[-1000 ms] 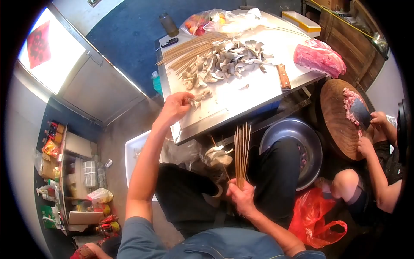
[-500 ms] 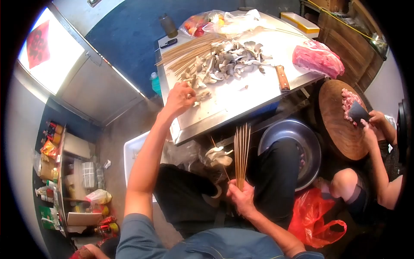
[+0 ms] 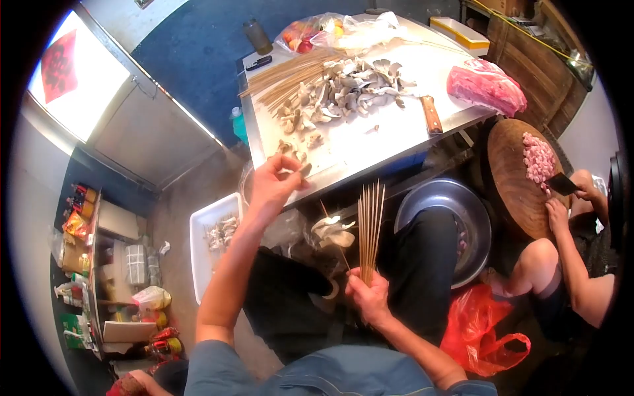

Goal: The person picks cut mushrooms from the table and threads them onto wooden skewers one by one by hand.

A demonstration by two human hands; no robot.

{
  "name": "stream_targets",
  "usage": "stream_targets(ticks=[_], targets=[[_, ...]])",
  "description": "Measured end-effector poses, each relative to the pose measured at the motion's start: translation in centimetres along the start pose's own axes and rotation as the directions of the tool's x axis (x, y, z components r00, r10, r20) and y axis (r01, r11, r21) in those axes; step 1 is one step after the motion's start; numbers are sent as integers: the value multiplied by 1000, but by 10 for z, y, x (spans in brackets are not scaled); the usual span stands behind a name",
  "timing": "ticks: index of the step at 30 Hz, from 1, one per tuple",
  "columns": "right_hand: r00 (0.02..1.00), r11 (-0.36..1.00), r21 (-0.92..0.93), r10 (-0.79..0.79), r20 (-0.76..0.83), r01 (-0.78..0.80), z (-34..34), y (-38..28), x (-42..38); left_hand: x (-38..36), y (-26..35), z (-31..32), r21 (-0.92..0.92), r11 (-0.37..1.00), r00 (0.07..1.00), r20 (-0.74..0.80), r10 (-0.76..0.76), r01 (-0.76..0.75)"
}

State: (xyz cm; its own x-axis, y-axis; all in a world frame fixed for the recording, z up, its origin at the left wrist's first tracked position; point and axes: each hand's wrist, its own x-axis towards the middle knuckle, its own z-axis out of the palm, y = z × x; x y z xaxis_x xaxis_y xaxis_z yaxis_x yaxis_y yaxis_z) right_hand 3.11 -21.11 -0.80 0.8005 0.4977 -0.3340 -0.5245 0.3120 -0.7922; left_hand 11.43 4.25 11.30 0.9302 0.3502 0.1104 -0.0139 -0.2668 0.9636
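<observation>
My right hand [image 3: 370,297] is closed round a bundle of bamboo skewers [image 3: 370,228] that points upward. From the same hand a single skewer leans out to the left, with pale oyster mushroom pieces [image 3: 332,232] threaded on it. My left hand [image 3: 274,181] is over the near left edge of the table, thumb and fingers pinched at a small oyster mushroom piece [image 3: 305,169], partly hidden by the fingers. A few loose pieces lie just beyond it, in front of the large heap of oyster mushrooms [image 3: 360,89]. More skewers [image 3: 284,79] are spread beside the heap.
The table [image 3: 389,142] carries a knife [image 3: 431,115], raw meat [image 3: 487,89] and a bag of produce [image 3: 307,34]. A white tub [image 3: 198,247] holds mushroom skewers. At right, a co-worker's hands chop meat on a round board [image 3: 512,178], near a metal basin [image 3: 429,191] and red bag [image 3: 479,330].
My left hand has drawn back from the mushrooms toward me, down to the table's edge. My right hand stays nearly still. The co-worker's cleaver has moved down off the chopped meat.
</observation>
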Motion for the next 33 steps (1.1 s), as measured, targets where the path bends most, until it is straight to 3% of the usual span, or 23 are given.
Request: stream_targets(ticks=[6,14,20,22,23,24,26,29,31,32,33], targets=[[1000,1000,-26,-15,16,16,1,2,-2,-39,-20,21,-290,951,993,75,-88,106],[1000,999,-50,-5,15,6,1,0,-2,-49,-26,27,-336,937,995,75,-71,92],[999,999,-34,5,33,-4,-1,4,-1,-56,-25,27,-141,990,994,107,25,-10],[1000,1000,-12,-18,-9,18,-2,8,1,-58,-21,19,175,985,950,308,-48,-7],[1000,1000,-10,-20,-6,19,-3,9,1,-58,-10,16,252,965,914,373,-160,66],[1000,1000,-10,-2,-7,1,-5,11,1,-54,-8,13,255,965,914,372,-159,64],[1000,1000,-9,17,-8,-17,-5,9,3,-40,-3,9,292,956,935,337,-113,10],[999,1000,-9,30,-20,-30,-2,2,3,11,-5,0,273,958,994,98,58,-83],[998,998,4,64,-12,-64,-2,1,4,53,2,0,366,927,992,-54,112,-84],[998,998,6,61,-14,-61,-3,1,4,81,-14,-4,449,873,965,-81,251,-189],[999,999,-25,45,-14,-46,-3,2,4,100,-13,-4,531,828,957,-100,271,-179]])
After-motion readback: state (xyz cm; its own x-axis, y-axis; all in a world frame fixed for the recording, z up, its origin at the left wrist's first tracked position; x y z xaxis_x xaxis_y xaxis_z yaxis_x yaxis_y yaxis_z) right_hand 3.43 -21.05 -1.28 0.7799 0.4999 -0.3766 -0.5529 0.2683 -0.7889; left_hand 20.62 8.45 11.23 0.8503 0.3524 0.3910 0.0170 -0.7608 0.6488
